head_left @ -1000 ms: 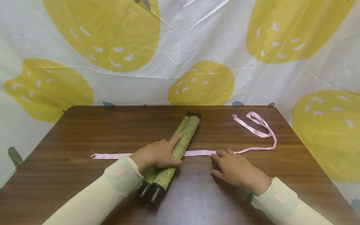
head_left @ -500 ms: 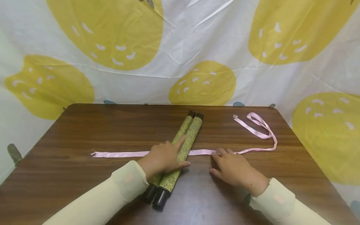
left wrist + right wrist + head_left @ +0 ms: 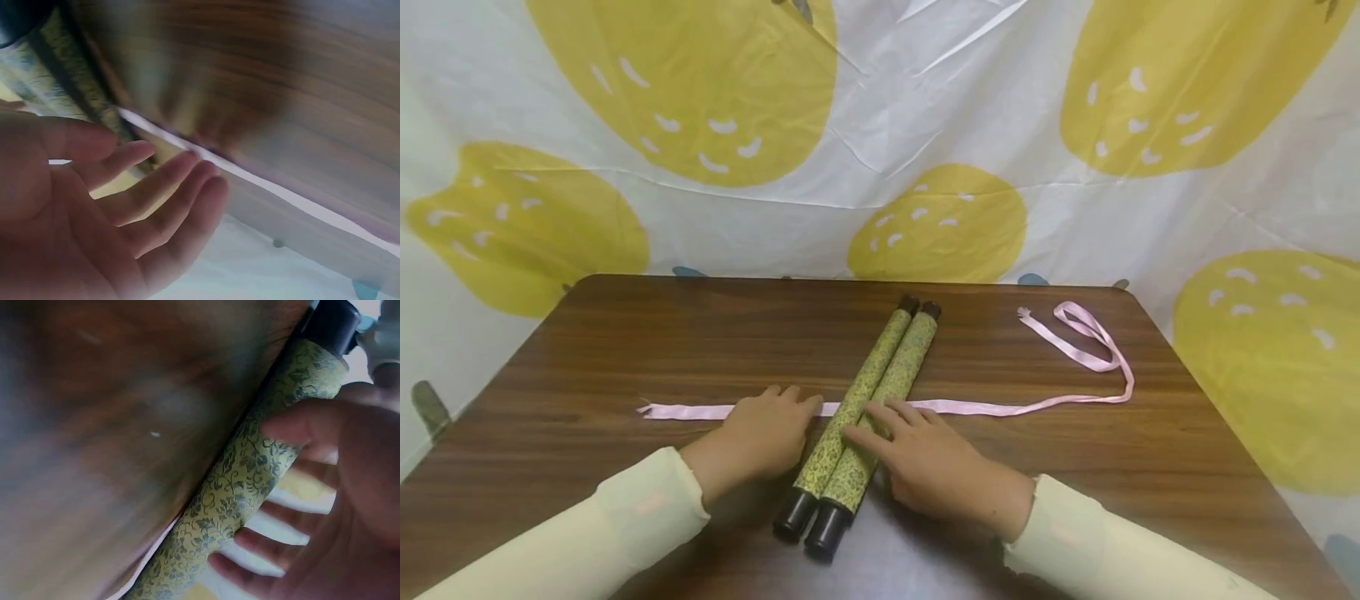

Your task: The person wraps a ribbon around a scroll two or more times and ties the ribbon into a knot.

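Note:
Two rolled scrolls, a left one (image 3: 850, 408) and a right one (image 3: 904, 367), lie side by side at a slant, with yellow-green leaf-patterned covers and black end knobs. Under them runs a pink ribbon (image 3: 985, 408), stretched sideways on the table. My left hand (image 3: 763, 433) is just left of the left scroll, over the ribbon, its fingers loosely bent and holding nothing. From the right, my right hand (image 3: 936, 467) rests its thumb and spread fingers on the right scroll. In the right wrist view, the patterned scroll (image 3: 219, 506) passes in front of the fingers.
The ribbon's right part curves and folds into a loop (image 3: 1093, 329) near the back right. A brown wooden table (image 3: 662, 342) carries everything. Behind it hangs a white cloth (image 3: 760, 237) printed with large yellow fruit.
My left hand has left the scrolls and moved left to beside them. My right hand has moved left from the ribbon onto the right scroll. The scrolls earlier shifted slightly right.

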### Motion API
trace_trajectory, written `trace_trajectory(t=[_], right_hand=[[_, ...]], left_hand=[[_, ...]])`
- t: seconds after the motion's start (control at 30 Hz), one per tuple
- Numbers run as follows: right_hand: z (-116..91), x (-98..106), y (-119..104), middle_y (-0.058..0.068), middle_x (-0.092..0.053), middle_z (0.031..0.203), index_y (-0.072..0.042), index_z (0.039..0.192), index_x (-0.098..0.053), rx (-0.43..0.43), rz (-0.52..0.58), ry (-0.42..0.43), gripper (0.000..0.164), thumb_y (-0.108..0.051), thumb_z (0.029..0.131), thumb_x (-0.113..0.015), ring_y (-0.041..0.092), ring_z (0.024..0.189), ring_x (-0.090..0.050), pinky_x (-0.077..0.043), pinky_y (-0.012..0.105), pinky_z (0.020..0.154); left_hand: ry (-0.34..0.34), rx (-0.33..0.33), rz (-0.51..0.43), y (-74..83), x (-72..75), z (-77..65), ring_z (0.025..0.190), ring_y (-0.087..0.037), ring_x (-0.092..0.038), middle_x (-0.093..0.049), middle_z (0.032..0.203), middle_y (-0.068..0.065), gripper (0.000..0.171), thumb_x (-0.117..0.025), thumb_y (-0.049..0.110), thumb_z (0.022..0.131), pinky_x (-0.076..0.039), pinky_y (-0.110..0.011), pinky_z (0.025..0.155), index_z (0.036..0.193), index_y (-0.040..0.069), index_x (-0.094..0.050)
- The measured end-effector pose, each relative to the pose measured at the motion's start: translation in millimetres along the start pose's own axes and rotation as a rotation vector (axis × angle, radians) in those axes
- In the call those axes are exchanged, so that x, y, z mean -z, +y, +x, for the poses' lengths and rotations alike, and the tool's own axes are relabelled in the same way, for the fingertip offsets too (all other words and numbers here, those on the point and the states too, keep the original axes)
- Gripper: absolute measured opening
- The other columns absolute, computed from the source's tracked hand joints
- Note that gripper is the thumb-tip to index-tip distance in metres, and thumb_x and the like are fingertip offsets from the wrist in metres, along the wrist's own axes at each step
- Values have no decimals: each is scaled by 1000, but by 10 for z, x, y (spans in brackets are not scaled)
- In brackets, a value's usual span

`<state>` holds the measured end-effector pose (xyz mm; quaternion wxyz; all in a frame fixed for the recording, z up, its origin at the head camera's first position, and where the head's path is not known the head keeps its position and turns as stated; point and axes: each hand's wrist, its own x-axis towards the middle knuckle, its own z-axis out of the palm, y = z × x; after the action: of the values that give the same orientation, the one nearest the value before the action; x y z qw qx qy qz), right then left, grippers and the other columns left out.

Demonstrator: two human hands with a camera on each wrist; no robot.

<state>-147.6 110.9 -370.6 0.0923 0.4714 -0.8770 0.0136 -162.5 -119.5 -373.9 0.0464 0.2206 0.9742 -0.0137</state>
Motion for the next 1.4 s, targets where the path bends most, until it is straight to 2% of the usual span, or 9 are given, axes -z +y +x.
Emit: trace_trajectory(t=[0.1,0.3,0.5,0.6,0.7,0.83,1.0,1.2,1.4], right_hand=[[108,0,-12,16,-42,141,-20,141,-42,65,-24,-33,70,-11,75,-63,35,125,-37,-41,53,97],[255,6,-33,15,-36,147,-23,146,-34,84,-92,-122,73,-7,80,-60,35,131,-30,-38,55,100],[376,-100,-67,13,-44,139,-25,144,-36,116,-284,-95,75,-10,77,-68,34,125,-37,-45,53,92],[431,-136,-83,10,-45,139,-26,141,-39,126,-379,-124,66,-15,81,-66,33,125,-37,-45,53,92],[447,-148,-71,4,-47,139,-26,137,-42,130,-418,-157,58,-19,84,-64,30,126,-36,-44,54,93],[392,-165,-2,-1,-53,131,-25,126,-48,177,-390,-120,49,-17,82,-65,27,122,-40,-45,53,90],[250,-164,99,-3,-55,127,-24,122,-51,250,-330,-67,53,-5,75,-66,24,121,-42,-44,52,93],[116,-132,153,-2,-53,129,-24,124,-49,276,-319,-34,59,-5,73,-70,26,123,-40,-43,50,93],[8,-85,142,3,-48,138,-24,130,-47,270,-319,-72,62,-6,75,-69,30,128,-35,-40,53,98]], left_hand=[[16,-45,40,-72,-25,-43,109,-40,-51,-57,124,-20,44,-48,19,90,-47,-57,84,133,9,-51],[60,-131,93,-148,-51,-127,102,-35,-53,-60,113,-16,43,-49,19,89,-48,-55,81,130,9,-55],[83,-136,96,-184,-69,-166,101,-36,-53,-59,113,-16,43,-50,19,89,-49,-55,80,130,9,-55],[95,-135,100,-195,-87,-167,100,-35,-53,-60,113,-16,43,-51,18,88,-49,-53,79,130,10,-56],[93,-128,71,-191,-97,-162,103,-37,-53,-59,117,-17,44,-51,18,88,-49,-54,80,130,9,-55],[42,-100,-14,-204,-124,-174,114,-43,-47,-52,131,-23,46,-50,20,90,-45,-58,89,134,6,-51],[-6,-69,-84,-302,-162,-239,124,-45,-37,-41,140,-29,52,-54,21,89,-36,-57,100,137,2,-46],[-33,-46,-167,-501,-111,-363,125,-45,-35,-38,140,-32,54,-59,23,88,-35,-60,99,137,3,-46],[-88,-15,-235,-731,-47,-492,123,-45,-37,-36,142,-32,53,-59,26,89,-36,-63,97,137,8,-48]])
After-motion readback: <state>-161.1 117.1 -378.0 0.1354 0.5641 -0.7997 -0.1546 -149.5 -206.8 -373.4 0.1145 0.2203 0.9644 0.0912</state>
